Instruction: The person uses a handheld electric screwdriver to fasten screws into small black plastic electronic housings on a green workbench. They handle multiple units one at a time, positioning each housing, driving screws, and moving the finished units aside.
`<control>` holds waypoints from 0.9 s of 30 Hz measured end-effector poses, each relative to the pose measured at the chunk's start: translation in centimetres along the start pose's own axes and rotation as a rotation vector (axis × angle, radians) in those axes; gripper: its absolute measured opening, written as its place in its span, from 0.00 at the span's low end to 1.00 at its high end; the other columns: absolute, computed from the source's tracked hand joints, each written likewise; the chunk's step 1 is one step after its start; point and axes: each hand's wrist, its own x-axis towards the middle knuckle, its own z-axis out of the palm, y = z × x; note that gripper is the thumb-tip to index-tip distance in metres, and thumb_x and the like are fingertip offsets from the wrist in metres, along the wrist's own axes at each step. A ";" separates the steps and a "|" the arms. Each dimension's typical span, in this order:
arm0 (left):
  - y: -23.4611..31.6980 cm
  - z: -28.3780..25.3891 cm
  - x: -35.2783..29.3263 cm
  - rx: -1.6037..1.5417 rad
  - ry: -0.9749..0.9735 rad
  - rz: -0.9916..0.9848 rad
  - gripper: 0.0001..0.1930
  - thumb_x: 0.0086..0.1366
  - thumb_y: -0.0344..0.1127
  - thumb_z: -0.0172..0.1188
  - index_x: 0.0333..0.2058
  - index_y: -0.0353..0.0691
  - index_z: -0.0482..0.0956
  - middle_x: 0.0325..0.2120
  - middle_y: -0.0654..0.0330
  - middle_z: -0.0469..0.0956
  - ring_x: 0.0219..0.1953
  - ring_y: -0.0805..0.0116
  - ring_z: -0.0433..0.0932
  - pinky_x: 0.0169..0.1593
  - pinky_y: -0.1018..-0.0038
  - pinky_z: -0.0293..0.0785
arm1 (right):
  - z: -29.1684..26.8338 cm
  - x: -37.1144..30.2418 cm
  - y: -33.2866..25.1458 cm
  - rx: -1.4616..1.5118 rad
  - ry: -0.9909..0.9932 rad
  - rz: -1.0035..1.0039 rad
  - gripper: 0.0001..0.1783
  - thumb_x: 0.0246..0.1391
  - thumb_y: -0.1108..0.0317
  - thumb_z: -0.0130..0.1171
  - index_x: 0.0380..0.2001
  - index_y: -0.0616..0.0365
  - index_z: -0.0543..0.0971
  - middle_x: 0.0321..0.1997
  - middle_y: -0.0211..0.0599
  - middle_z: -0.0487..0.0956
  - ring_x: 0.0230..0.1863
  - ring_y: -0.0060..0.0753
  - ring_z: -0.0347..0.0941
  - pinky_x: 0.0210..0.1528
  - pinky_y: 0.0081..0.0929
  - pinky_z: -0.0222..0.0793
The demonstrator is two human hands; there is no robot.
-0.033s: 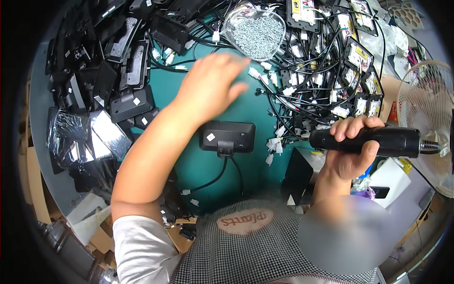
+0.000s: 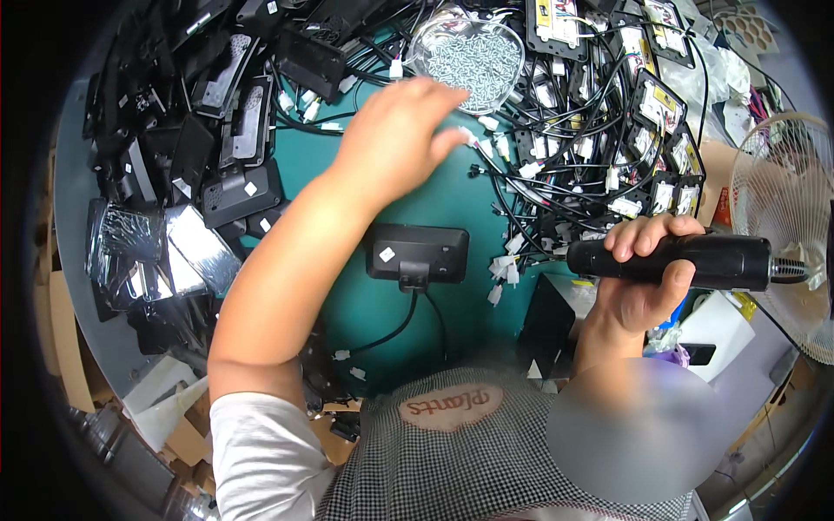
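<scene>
My left hand (image 2: 400,130) reaches over the bench with thumb and fingers apart, holding nothing. Its fingertips are at the near left rim of a clear bowl (image 2: 519,82) full of small silver screws (image 2: 480,65). In my right hand (image 2: 638,278) is a black electric screwdriver (image 2: 730,260), lying level with its front end toward the left and its cord end toward the right. A black rectangular housing (image 2: 443,247) with a bracket and cables rests between my arms.
Black plastic casings (image 2: 239,187) are heaped along the left. Circuit modules (image 2: 660,104) with tangled cables and white connectors (image 2: 504,267) fill the right side. A fan (image 2: 782,191) stands at the far right. Foil-like wrapped parts (image 2: 130,234) lie at the left.
My left hand has moved slightly up and right toward the screw bowl, its fingers now at the rim. The right hand with the electric screwdriver stays nearly still.
</scene>
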 end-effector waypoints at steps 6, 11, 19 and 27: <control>-4.2 7.0 8.1 0.121 0.179 -0.027 0.23 0.50 0.41 0.62 0.46 0.46 0.72 0.42 0.57 0.72 0.46 0.57 0.70 0.49 0.65 0.67 | 0.5 0.6 0.3 -0.040 0.022 0.023 0.30 0.43 0.48 0.61 0.40 0.57 0.64 0.22 0.34 0.67 0.19 0.30 0.66 0.25 0.27 0.66; -3.9 8.6 9.8 0.108 0.080 -0.092 0.17 0.50 0.41 0.62 0.40 0.47 0.77 0.34 0.60 0.74 0.39 0.58 0.73 0.45 0.66 0.70 | -0.2 1.2 0.7 -0.044 0.046 0.028 0.30 0.43 0.48 0.61 0.40 0.57 0.64 0.22 0.34 0.68 0.19 0.30 0.66 0.25 0.28 0.66; -3.8 7.3 10.9 -1.523 0.095 -0.748 0.08 0.58 0.34 0.56 0.34 0.37 0.74 0.22 0.66 0.70 0.24 0.76 0.69 0.27 0.78 0.67 | -0.2 1.2 0.9 -0.029 0.043 0.033 0.29 0.43 0.48 0.61 0.41 0.57 0.64 0.22 0.34 0.68 0.19 0.29 0.66 0.25 0.28 0.67; -3.2 6.2 9.2 -2.010 0.099 -0.786 0.04 0.60 0.30 0.49 0.30 0.36 0.67 0.26 0.58 0.70 0.27 0.68 0.71 0.28 0.76 0.69 | 0.8 0.6 0.0 -0.021 0.023 0.020 0.29 0.44 0.49 0.60 0.41 0.57 0.64 0.22 0.34 0.67 0.20 0.29 0.66 0.26 0.28 0.66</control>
